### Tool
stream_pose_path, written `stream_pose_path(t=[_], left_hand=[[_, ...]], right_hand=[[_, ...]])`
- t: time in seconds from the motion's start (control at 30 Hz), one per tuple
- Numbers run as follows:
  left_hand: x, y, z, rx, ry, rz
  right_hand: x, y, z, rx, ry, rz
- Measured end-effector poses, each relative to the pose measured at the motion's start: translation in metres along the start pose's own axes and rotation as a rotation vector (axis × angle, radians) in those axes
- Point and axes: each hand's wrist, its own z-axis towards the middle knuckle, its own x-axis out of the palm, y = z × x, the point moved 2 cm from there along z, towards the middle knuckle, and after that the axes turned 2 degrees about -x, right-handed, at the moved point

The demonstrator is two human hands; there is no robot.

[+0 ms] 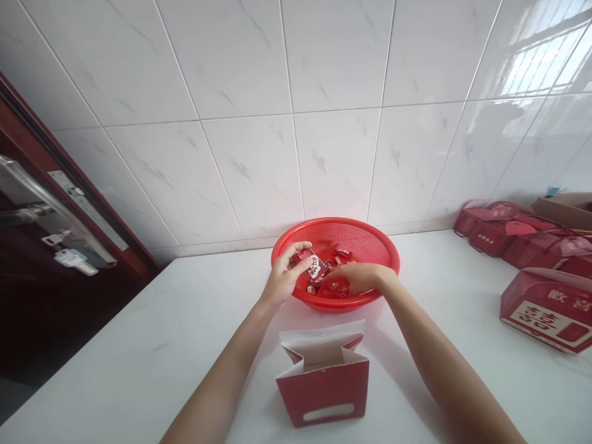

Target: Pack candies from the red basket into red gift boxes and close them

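A round red plastic basket [333, 304] with mesh walls stands against the tiled wall, with several small red wrapped candies [343, 253] inside. At its left side, my left hand [285, 271] is closed on a dark red candy packet [315, 266] with white lettering, fingers over its upper edge. My right hand [358, 277] reaches down into the basket among the candies; its fingertips are largely hidden there. In front of the basket, between my forearms, a red paper gift box [324, 391] stands upright with its top flaps apart.
On the right lies a closed red box [546, 308] with white and gold characters. Behind it are several more red gift boxes [494, 234] and a brown cardboard box [562, 206]. At far left is a dark door [28, 277] with keys [76, 260] in its lock.
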Motion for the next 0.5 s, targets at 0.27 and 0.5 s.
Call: stream_pose_path(t=[0.27, 0.5], left_hand=[[-0.001, -0.001, 0.0, -0.003, -0.024, -0.01], [-0.002, 0.001, 0.001, -0.006, -0.032, -0.071]], right_hand=[[0.004, 0.007, 0.008, -0.127, -0.012, 0.055], [-0.01, -0.003, -0.002, -0.213, -0.027, 0.137]])
